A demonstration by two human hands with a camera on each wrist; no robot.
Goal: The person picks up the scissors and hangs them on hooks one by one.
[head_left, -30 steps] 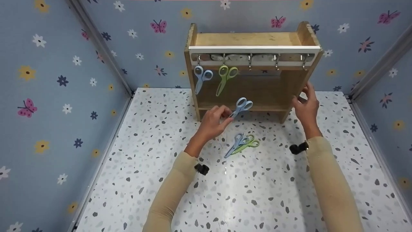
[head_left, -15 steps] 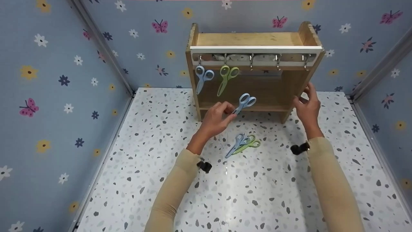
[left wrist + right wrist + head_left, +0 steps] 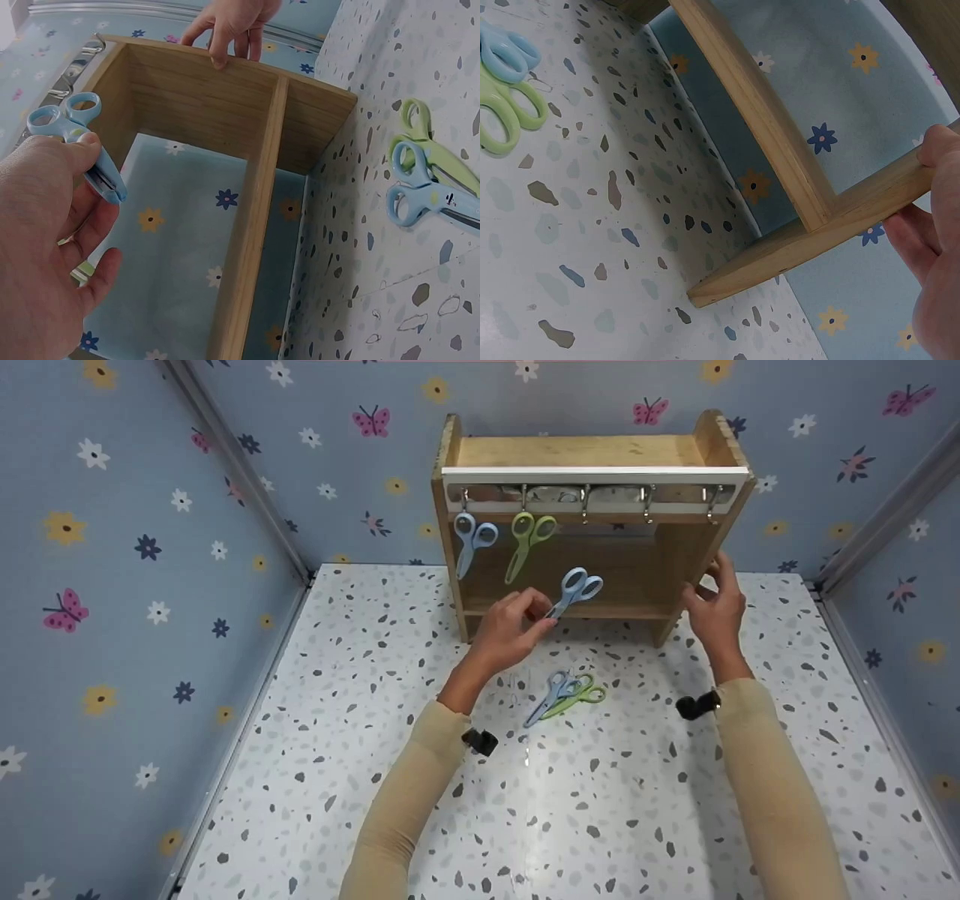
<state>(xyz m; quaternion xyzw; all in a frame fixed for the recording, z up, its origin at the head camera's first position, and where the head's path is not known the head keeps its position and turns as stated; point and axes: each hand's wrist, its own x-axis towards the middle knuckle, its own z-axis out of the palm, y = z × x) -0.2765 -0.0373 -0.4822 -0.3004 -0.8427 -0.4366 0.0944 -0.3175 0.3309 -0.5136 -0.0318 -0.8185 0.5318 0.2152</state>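
Note:
My left hand (image 3: 511, 628) pinches the blade end of a pair of light blue scissors (image 3: 577, 586), handle loops up, in front of the wooden rack (image 3: 577, 451). In the left wrist view the thumb presses the blue scissors (image 3: 105, 171) against the fingers. My right hand (image 3: 716, 611) grips the rack's right side panel; in the right wrist view the thumb lies on one face of that panel (image 3: 840, 214) and fingers on the other. Blue scissors (image 3: 466, 556) hang from the leftmost hook, green scissors (image 3: 517, 561) from the one beside it.
Below the rack, blue scissors (image 3: 541, 709) lie overlapping green scissors (image 3: 592, 694) on the speckled tabletop (image 3: 600, 810). Three hooks on the rail (image 3: 690, 495) hold nothing. Flower-patterned walls (image 3: 135, 660) enclose the back and sides.
My left hand has moved up and slightly right with the blue scissors, bringing their loops nearer the hook rail. My right hand stays on the side panel.

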